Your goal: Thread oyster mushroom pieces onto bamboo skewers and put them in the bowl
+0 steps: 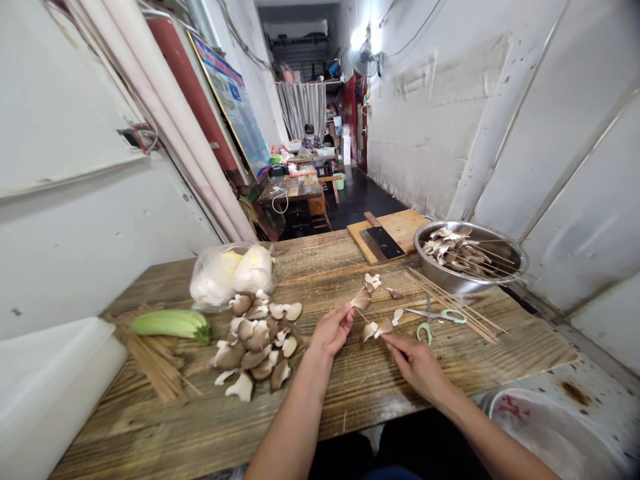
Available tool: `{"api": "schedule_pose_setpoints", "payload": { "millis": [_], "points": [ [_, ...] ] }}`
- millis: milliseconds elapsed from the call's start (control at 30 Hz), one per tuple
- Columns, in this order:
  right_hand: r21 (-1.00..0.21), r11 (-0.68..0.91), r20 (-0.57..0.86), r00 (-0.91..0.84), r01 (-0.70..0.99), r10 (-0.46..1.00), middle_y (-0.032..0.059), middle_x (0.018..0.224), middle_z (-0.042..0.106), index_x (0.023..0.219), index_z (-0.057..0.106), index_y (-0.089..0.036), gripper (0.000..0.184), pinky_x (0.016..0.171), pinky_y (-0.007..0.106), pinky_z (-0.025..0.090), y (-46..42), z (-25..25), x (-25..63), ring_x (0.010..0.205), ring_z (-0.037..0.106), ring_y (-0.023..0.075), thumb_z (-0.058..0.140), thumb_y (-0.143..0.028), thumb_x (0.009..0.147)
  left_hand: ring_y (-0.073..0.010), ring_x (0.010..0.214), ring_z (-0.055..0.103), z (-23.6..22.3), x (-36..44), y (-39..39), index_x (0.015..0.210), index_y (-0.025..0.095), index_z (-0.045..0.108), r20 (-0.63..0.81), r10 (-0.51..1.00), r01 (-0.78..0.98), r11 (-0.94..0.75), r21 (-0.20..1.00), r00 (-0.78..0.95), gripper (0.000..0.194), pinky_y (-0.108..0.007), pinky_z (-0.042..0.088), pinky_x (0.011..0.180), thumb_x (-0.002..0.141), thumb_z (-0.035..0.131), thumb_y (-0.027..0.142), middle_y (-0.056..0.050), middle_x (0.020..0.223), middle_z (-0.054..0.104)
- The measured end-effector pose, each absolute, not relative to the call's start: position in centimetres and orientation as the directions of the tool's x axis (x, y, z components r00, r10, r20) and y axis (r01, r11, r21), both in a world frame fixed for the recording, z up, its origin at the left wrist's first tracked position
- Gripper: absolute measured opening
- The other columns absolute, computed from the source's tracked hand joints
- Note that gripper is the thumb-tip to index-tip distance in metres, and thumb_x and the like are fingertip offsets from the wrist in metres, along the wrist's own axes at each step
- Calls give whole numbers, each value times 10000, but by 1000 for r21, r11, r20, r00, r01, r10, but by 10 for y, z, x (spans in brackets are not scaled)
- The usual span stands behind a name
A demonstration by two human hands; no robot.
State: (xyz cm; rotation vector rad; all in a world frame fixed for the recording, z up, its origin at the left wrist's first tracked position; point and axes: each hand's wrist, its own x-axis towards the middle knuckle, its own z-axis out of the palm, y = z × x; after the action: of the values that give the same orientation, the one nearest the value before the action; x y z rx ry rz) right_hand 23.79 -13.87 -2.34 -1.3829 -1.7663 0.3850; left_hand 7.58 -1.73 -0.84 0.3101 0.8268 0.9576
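White box [55,393] cut off at left edge. Bowl [445,275] bottom partly hidden under mushrooms [453,248]. Person [311,141] at back: hands too small to tell.

No text can be read; the blue wall poster [234,100] seems lettered, but blurred.

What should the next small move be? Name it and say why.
Probably, the right hand should ease its mushroom along the skewer toward the left hand: a bare stretch of skewer shows between the hands, and the bowl holds loaded skewers.
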Motion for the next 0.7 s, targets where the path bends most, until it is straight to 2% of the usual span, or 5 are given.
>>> {"api": "schedule_pose_setpoints", "payload": {
  "millis": [100, 233, 500, 700],
  "points": [
    [-686, 346, 425, -34, 640, 905, 60, 1016, 696, 1102, 644, -220, 314, 817, 309, 525, -139, -23, 236, 905, 663, 182, 444, -168, 866, -37, 506, 536, -10, 75, -18, 688, 47, 635, -434, 838, -569, 544, 617, 330, 150, -89, 454, 462, 781, 529, -7, -51, 600, 605],
    [-700, 343, 429, -15, 626, 903, 59, 1005, 699, 1102, 644, -220, 309, 803, 303, 527, -138, -23, 234, 890, 666, 182, 449, -171, 868, -28, 503, 511, -7, 74, -21, 692, 50, 650, -388, 854, -509, 518, 687, 347, 24, -81, 400, 432, 702, 645, 29, -43, 604, 599],
    [-688, 343, 462, 21, 640, 887, 65, 988, 702, 1085, 651, -208, 300, 789, 295, 528, -134, -23, 232, 870, 668, 177, 452, -169, 864, -16, 454, 412, -4, 82, -33, 715, 68, 676, -353, 841, -302, 490, 818, 410, 300, -123, 265, 390, 506, 814, 234, 3, 551, 551],
    [-695, 335, 477, 59, 636, 877, 67, 944, 710, 1077, 654, -205, 297, 757, 304, 536, -130, -28, 229, 822, 674, 178, 452, -176, 861, -19, 439, 369, -7, 87, -35, 698, 98, 662, -358, 818, -251, 500, 829, 451, 335, -167, 185, 395, 478, 818, 295, 26, 540, 527]
  ]
}}
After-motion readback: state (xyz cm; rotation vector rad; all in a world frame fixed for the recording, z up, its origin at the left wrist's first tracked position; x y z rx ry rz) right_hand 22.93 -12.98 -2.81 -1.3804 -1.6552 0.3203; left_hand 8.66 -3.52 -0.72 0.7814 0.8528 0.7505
